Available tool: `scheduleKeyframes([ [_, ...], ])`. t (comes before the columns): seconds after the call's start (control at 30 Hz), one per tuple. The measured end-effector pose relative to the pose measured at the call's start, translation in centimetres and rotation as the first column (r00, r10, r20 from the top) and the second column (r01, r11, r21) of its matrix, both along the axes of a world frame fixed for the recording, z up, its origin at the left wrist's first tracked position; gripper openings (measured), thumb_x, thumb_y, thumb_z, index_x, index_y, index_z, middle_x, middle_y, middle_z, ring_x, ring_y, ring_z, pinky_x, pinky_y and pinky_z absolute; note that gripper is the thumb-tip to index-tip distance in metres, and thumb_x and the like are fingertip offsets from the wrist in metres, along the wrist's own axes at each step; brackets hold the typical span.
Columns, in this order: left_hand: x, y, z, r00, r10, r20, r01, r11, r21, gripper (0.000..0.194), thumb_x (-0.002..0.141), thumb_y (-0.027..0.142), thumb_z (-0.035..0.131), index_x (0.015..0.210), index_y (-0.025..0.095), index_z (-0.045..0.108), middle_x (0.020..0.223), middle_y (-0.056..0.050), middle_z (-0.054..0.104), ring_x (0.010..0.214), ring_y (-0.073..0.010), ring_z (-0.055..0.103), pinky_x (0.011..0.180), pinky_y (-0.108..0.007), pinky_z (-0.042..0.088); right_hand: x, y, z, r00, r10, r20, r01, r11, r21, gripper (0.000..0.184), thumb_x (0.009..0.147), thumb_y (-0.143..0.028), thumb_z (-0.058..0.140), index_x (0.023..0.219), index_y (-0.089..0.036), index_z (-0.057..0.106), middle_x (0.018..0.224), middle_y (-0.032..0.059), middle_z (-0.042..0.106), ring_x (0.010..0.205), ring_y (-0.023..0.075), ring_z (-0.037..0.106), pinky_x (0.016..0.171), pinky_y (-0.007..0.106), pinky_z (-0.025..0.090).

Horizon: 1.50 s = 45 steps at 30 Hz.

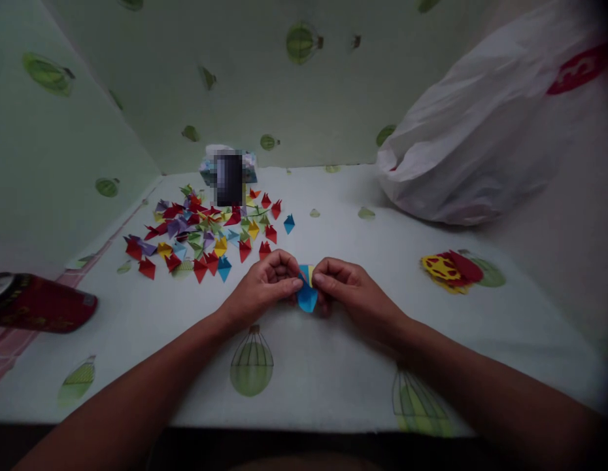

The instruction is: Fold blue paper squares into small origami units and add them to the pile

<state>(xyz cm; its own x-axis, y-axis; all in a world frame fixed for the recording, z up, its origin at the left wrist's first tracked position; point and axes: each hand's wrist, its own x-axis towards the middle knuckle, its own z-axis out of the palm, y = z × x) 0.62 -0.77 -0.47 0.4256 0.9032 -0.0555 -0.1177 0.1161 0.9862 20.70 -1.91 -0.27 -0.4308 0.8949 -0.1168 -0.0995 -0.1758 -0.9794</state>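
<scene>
A small piece of folded blue paper [307, 299] is held between my two hands above the middle of the table. My left hand [270, 282] pinches its left edge between thumb and forefinger. On the other side, my right hand [344, 284] grips the upper right edge, where a pale yellow strip shows. The other fingers of both hands are curled and partly hidden. To the left, behind my left hand, lies a spread of small folded-paper pieces [201, 232] in red, purple, yellow, green and blue. One blue folded piece [289, 224] sits apart at that pile's right side.
A red drink can [44, 304] stands at the left edge. Behind the paper pile are a tissue box [250, 169] and a blurred dark object [229, 180]. A large white plastic bag [461, 144] fills the back right. Red and yellow cut-out pieces [448, 269] lie at right.
</scene>
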Motion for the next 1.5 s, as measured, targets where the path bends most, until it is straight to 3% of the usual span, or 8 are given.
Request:
scheduleKeyframes([
  [0.5, 0.32, -0.29, 0.41, 0.998, -0.026, -0.055, 0.026, 1.0, 0.01, 0.024, 0.081, 0.033, 0.077, 0.085, 0.016, 0.06, 0.072, 0.0, 0.061, 0.063, -0.0104, 0.057, 0.061, -0.024, 0.047, -0.35, 0.03, -0.29, 0.999, 0.032, 0.01, -0.032, 0.998, -0.047, 0.03, 0.079, -0.041, 0.075, 0.081, -0.02, 0.054, 0.063, -0.0034, 0.062, 0.051, 0.0095, 0.053, 0.051, 0.024, 0.042],
  [0.83, 0.71, -0.59, 0.71, 0.994, -0.011, -0.112, 0.009, 1.0, -0.011, 0.027, 0.078, 0.033, 0.079, 0.086, 0.015, 0.061, 0.071, 0.0, 0.064, 0.063, -0.0119, 0.06, 0.061, -0.025, 0.048, -0.39, -0.13, 0.07, 0.987, -0.015, 0.161, 0.005, 0.998, 0.063, 0.021, 0.08, -0.034, 0.07, 0.078, -0.019, 0.056, 0.064, -0.0023, 0.059, 0.055, 0.0106, 0.052, 0.052, 0.025, 0.039],
  [1.17, 0.61, -0.52, 0.51, 0.997, -0.003, -0.08, 0.0, 0.999, -0.037, 0.027, 0.078, 0.035, 0.08, 0.084, 0.015, 0.063, 0.071, -0.001, 0.067, 0.063, -0.012, 0.062, 0.062, -0.026, 0.05, -0.23, -0.19, 0.22, 0.998, 0.027, 0.06, -0.026, 0.999, -0.019, 0.026, 0.084, -0.042, 0.07, 0.079, -0.019, 0.058, 0.065, -0.0009, 0.064, 0.053, 0.0106, 0.055, 0.054, 0.025, 0.045],
  [1.5, 0.51, -0.46, 0.44, 0.998, -0.022, -0.059, 0.019, 0.999, -0.049, 0.025, 0.077, 0.032, 0.082, 0.084, 0.015, 0.065, 0.072, 0.0, 0.066, 0.062, -0.0102, 0.061, 0.061, -0.024, 0.051, -0.36, -0.06, 0.08, 0.999, 0.031, 0.038, -0.031, 0.999, -0.008, 0.03, 0.08, -0.042, 0.076, 0.077, -0.018, 0.058, 0.062, -0.0014, 0.064, 0.05, 0.0096, 0.053, 0.051, 0.024, 0.044],
])
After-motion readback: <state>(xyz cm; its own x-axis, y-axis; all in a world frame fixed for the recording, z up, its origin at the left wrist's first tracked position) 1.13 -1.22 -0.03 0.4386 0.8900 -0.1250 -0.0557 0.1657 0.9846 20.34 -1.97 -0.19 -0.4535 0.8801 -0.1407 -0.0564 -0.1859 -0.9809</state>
